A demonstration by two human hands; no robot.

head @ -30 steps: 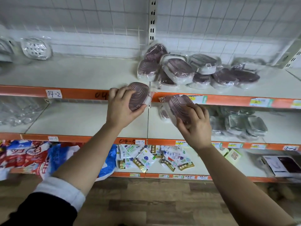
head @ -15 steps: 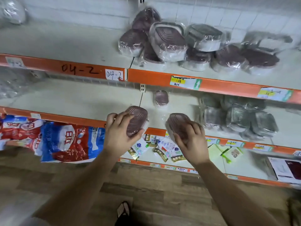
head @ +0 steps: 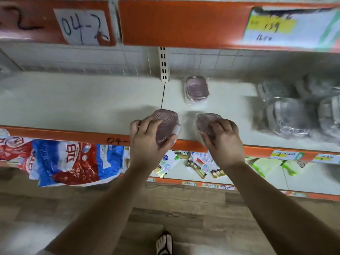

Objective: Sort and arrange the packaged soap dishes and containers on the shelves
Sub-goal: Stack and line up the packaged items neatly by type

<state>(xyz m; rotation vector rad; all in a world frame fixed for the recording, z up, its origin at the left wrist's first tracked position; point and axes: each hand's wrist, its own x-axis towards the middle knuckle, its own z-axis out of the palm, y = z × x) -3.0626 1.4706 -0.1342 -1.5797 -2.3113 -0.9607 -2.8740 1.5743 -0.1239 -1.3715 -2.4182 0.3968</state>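
- Left hand (head: pixel 147 142): fingers curled round a wrapped mauve soap dish (head: pixel 166 124), over the front edge of the middle shelf (head: pixel 82 100).
- Right hand (head: pixel 223 142): fingers grasping a second soap dish (head: pixel 207 122), just beside the first, not touching.
- Farther back on the shelf: third soap dish (head: pixel 196 89), lying alone.
- At right: grey wrapped containers (head: pixel 290 116), heaped.

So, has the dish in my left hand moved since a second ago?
Yes. The soap dish in the left hand dropped from the orange 04-2 shelf edge down to the front of the shelf below.
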